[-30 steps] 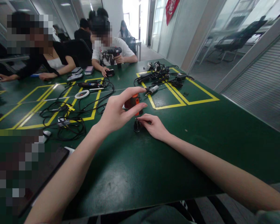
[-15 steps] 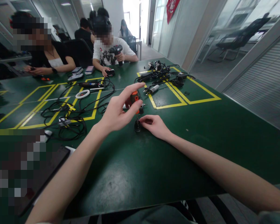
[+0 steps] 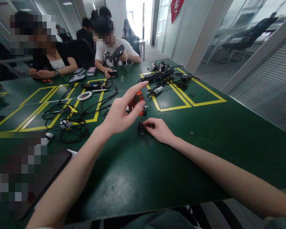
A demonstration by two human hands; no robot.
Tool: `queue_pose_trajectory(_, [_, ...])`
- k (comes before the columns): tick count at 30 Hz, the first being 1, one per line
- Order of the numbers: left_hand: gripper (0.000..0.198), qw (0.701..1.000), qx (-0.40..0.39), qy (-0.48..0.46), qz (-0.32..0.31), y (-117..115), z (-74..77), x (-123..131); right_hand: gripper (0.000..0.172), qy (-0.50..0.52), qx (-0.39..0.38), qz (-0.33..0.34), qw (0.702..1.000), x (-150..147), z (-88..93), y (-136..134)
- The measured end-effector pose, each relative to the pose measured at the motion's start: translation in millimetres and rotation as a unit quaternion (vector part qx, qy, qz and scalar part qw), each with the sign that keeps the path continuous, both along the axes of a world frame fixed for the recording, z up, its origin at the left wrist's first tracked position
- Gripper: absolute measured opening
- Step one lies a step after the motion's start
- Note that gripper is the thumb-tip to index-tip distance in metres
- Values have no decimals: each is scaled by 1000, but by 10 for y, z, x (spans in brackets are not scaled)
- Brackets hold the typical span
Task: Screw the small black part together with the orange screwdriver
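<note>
My left hand (image 3: 121, 113) is closed around the handle of an orange and black screwdriver (image 3: 139, 96), its index finger stretched out past the top. The screwdriver stands upright, and its metal shaft goes down into a small black round part (image 3: 140, 129) on the green table. My right hand (image 3: 160, 129) pinches the right side of that black part with thumb and fingertips. The part's exact kind is too small to tell. Behind the screwdriver lies another small dark piece, partly hidden by my left hand.
The green table (image 3: 124, 187) carries yellow tape outlines. Tangled black cables (image 3: 73, 132) lie to the left, near a white ring (image 3: 84, 95). More cables and plugs (image 3: 162, 74) are piled at the back. A dark tablet-like slab (image 3: 50, 178) rests at left. Across the table, a person holds a power drill (image 3: 118, 52).
My hands stay almost in place, with the screwdriver still upright in the black part. Across the table, the person's drill has tilted.
</note>
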State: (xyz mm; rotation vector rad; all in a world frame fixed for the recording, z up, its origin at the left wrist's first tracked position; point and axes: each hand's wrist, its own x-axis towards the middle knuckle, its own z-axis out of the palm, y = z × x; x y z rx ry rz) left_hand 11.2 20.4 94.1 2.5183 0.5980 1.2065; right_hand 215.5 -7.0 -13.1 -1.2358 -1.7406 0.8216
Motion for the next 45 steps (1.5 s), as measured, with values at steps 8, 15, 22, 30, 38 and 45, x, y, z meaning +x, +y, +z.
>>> queue_pose_trajectory(8, [54,1000,0,-6,-25,17,-6,-6,22,15,-14,23,1000,15,-31,37])
queue_pose_trajectory(15, [57,1000,14,9,-4,6,0,-5,18,42,-27,39,998,55,-42,55])
queue_pose_trajectory(22, [57,1000,4,10,14,-2,11,-10,21,3,-15,34,999,26,-16,16])
queue_pose_trajectory(30, [56,1000,-3,13,19,-2,9,-11,42,-44,-2,60,997,13,-4,-13])
queue_pose_trajectory(38, [56,1000,0,9,22,-3,9,-5,48,-66,35,103,992,40,2,-44])
queue_pose_trajectory(45, [54,999,16,9,28,-43,69,12,34,-76,42,89,992,39,-19,-29])
